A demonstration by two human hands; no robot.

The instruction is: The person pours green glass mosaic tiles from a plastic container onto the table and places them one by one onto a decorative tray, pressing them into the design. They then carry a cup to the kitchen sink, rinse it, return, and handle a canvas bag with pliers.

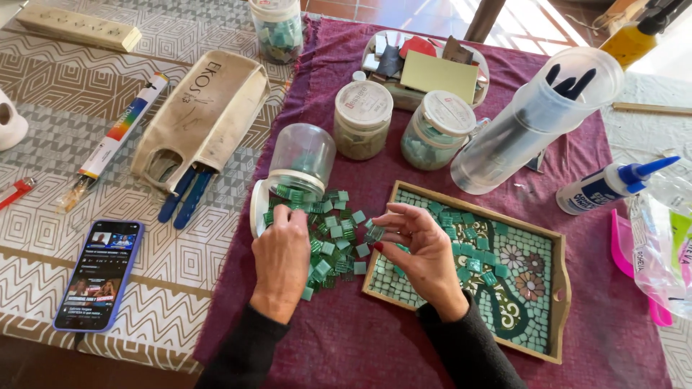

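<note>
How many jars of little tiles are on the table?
4. One jar lies tipped over by the green tile pile; two lidded jars stand behind it; a fourth jar stands at the far edge. More may be out of view.

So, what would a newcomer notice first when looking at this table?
First, the heap of small green glass tiles spilled from a tipped clear plastic jar onto the dark red cloth, with the left hand resting on them. Beside it, the right hand pinches a tile over the wooden-framed mosaic tray, which shows flowers.
</note>
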